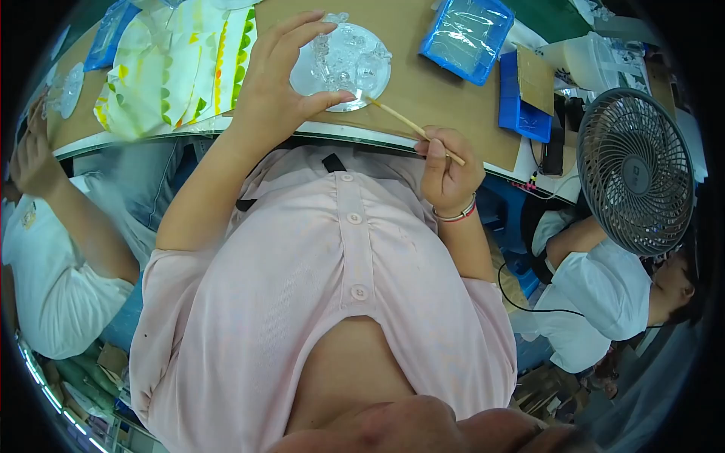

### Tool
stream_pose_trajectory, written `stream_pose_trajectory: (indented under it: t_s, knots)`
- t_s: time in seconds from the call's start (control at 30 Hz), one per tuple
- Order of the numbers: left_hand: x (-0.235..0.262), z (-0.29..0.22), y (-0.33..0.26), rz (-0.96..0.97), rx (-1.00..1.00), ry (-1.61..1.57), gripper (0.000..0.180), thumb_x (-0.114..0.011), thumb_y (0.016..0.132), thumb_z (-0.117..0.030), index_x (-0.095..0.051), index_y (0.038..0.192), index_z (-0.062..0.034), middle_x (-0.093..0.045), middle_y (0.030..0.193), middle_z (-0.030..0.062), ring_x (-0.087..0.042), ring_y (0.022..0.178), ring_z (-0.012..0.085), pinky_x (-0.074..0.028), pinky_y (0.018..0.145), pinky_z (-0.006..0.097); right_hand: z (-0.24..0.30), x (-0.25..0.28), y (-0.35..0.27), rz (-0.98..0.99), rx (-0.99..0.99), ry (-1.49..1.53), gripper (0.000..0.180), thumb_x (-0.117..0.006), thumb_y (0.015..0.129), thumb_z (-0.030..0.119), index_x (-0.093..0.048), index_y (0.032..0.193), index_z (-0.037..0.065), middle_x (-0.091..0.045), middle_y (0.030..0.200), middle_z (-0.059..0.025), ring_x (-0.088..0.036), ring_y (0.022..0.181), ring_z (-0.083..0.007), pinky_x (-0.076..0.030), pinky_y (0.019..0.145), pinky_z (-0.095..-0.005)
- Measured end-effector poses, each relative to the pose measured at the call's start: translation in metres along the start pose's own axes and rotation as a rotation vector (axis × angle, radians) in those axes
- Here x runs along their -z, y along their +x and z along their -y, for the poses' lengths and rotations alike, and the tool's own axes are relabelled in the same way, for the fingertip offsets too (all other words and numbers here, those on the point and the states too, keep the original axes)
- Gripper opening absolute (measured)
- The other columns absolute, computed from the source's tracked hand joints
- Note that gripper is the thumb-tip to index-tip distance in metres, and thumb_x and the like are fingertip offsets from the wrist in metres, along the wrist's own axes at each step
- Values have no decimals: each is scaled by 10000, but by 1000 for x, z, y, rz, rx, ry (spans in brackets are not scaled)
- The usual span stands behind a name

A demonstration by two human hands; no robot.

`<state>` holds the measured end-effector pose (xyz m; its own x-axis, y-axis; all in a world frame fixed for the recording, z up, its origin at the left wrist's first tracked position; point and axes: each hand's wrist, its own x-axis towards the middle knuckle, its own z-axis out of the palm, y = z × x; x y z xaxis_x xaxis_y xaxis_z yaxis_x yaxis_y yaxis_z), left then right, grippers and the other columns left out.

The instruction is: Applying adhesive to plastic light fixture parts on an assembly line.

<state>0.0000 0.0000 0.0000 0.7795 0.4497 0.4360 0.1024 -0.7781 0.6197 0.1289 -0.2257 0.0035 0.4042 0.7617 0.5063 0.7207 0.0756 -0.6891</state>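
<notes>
My left hand (283,68) curves round the left side of a round, pale disc (306,81) bearing clear, glassy-looking plastic pieces (349,57). Its thumb and fingertips reach opposite sides of the clear pieces, in a wide grip; exact contact is hard to see. In my right hand (451,166), pinched between thumb and fingers, is a thin wooden stick (400,119). The stick's far tip meets the disc's lower right edge, close to my left thumb.
White bags with green and yellow print (174,68) lie left on the brown tabletop (411,83). A wrapped blue tray (468,38), a blue box (525,106) and a dark fan (634,172) stand right. Co-workers sit on both sides; one hand (34,155) is at far left.
</notes>
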Motion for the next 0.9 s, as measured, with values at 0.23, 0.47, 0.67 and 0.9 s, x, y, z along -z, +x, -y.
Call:
stream_pose_trajectory:
  t_s: [0.23, 0.47, 0.67, 0.9]
  knots:
    - [-15, 36, 25, -577, -708, -193, 766, -850, 555, -178, -477, 1214, -68, -477, 1266, 184, -459, 1182, 363, -392, 978, 442, -3, -13, 10, 29, 233, 16, 92, -531, 881, -6, -557, 969, -4, -650, 808, -169, -659, 654, -241, -522, 592, -297]
    - [25, -16, -5, 17, -10, -163, 822, -832, 601, -148, -449, 1328, -117, -436, 1388, 107, -408, 1273, 293, -329, 1059, 391, 1, -4, 8, 153, 313, -81, 181, -548, 835, -27, -556, 1009, 20, -656, 888, -174, -653, 722, -302, -522, 625, -347]
    - [23, -17, -8, -37, 0, -135, 765, -832, 610, -156, -486, 1293, -147, -440, 1355, 108, -452, 1226, 314, -410, 993, 386, 2, 7, -3, 167, 266, -97, 162, -550, 842, -17, -560, 1002, 12, -659, 870, -178, -653, 737, -307, -525, 652, -346]
    - [5, -25, -9, -152, 42, -145, 742, -848, 582, -170, -529, 1251, -145, -446, 1325, 109, -465, 1199, 300, -418, 975, 390, 6, 10, 1, 87, 159, -71, 106, -524, 872, -28, -552, 974, -18, -664, 812, -163, -671, 721, -256, -521, 651, -293]
